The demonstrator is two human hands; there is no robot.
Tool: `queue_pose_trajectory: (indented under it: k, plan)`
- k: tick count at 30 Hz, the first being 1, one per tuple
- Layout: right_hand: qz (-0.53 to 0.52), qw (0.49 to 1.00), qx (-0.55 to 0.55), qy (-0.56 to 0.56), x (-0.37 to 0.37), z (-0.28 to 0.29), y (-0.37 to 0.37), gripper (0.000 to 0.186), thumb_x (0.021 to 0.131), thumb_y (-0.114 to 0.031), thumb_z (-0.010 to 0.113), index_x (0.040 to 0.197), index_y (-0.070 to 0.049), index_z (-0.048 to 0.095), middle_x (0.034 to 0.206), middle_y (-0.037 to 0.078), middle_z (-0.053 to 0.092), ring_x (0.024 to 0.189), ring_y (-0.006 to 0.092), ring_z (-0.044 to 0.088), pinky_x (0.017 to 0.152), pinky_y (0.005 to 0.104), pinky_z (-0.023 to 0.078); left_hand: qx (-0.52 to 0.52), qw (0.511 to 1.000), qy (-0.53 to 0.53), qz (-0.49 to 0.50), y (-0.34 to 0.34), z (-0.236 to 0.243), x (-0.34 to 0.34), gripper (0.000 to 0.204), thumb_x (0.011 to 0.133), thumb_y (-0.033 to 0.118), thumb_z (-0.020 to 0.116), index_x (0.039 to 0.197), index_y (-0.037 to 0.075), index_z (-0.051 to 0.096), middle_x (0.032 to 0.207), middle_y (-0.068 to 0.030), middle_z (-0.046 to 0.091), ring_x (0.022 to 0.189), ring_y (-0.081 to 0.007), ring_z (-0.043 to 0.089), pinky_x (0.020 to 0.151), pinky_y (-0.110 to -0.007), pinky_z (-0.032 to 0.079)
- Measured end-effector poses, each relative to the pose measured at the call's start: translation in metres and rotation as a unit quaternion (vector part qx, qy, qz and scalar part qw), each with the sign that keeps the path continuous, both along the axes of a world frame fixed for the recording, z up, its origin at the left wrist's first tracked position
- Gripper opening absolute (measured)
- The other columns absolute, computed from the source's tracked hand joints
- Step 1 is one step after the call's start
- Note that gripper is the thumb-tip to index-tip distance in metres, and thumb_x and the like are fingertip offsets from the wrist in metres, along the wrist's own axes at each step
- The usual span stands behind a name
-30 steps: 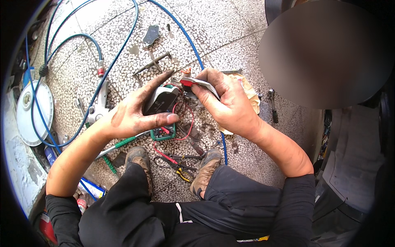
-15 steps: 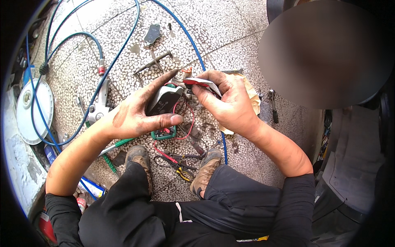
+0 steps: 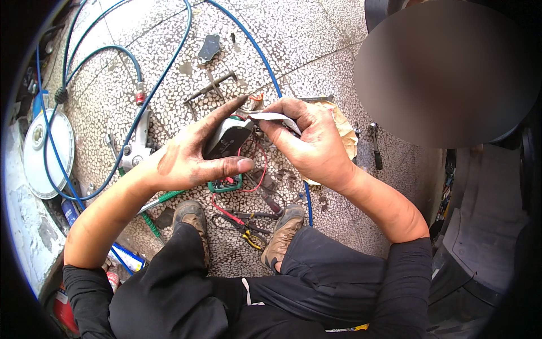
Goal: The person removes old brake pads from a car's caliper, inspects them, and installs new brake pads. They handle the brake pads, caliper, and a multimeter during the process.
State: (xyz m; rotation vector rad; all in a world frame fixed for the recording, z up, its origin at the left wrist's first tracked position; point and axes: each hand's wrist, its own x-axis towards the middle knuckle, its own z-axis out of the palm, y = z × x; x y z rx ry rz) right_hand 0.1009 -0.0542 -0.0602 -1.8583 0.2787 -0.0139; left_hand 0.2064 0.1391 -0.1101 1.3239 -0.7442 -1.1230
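My left hand [image 3: 183, 158] is closed round a dark, flat pad [image 3: 228, 139] with a pale edge, thumb below and fingers above. My right hand [image 3: 313, 147] pinches a thin white-and-silver piece [image 3: 276, 117] beside the pad's upper corner; whether the two touch I cannot tell. Behind and under my hands a green multimeter [image 3: 220, 186] lies on the speckled floor with red leads. Pliers with yellow-and-black handles [image 3: 251, 240] are between my shoes. Crumpled brown paper [image 3: 344, 129] lies behind my right hand.
Blue hoses [image 3: 169, 66] loop across the floor to a silver air tool [image 3: 135, 157]. A white round lid [image 3: 48, 169] sits far left. Beyond my hands lie a T-handled tool [image 3: 209, 87] and a dark plate [image 3: 209, 48]. A ratchet [image 3: 376, 147] lies right, beside dark bulky panels [image 3: 480, 214].
My left hand has shifted slightly right, toward my right hand. The piece in my right hand has tilted, so its red face is now mostly hidden.
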Motion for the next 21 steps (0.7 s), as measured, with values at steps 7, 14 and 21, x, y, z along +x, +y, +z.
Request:
queue_pose_trajectory:
  k: [7, 14, 21]
  plan:
    - [0.002, 0.999, -0.044, -0.016, 0.002, -0.004, 0.003, 0.013, 0.082, -0.008, 0.063, 0.087, 0.003, 0.065, 0.067, 0.014, 0.062, 0.059, 0.0152, 0.06, 0.056, 0.0319, 0.046, 0.003, 1.0, 0.002, -0.004, -0.001, 0.006, -0.001, 0.095, 0.077, 0.032, 0.081, 0.147, -0.001, 0.026, 0.127, -0.0185, 0.056, 0.115, -0.0199, 0.054, 0.098, -0.033, 0.043]
    - [0.005, 0.996, -0.089, 0.004, 0.005, -0.004, 0.001, 0.016, 0.08, -0.01, 0.061, 0.087, 0.004, 0.065, 0.071, 0.018, 0.064, 0.062, 0.0223, 0.064, 0.06, 0.0343, 0.049, -0.013, 0.995, -0.102, 0.011, 0.002, 0.007, -0.001, 0.095, 0.077, 0.035, 0.081, 0.147, -0.001, 0.027, 0.126, -0.0214, 0.056, 0.115, -0.0222, 0.054, 0.098, -0.034, 0.042]
    - [-0.016, 0.999, -0.039, 0.029, 0.004, -0.004, 0.0, 0.016, 0.084, -0.009, 0.058, 0.091, 0.004, 0.064, 0.074, 0.016, 0.066, 0.065, 0.0194, 0.064, 0.061, 0.0338, 0.049, -0.047, 0.987, -0.153, 0.019, 0.0, -0.004, 0.0, 0.097, 0.076, 0.035, 0.08, 0.147, -0.001, 0.026, 0.129, -0.0241, 0.054, 0.119, -0.0273, 0.054, 0.101, -0.036, 0.04]
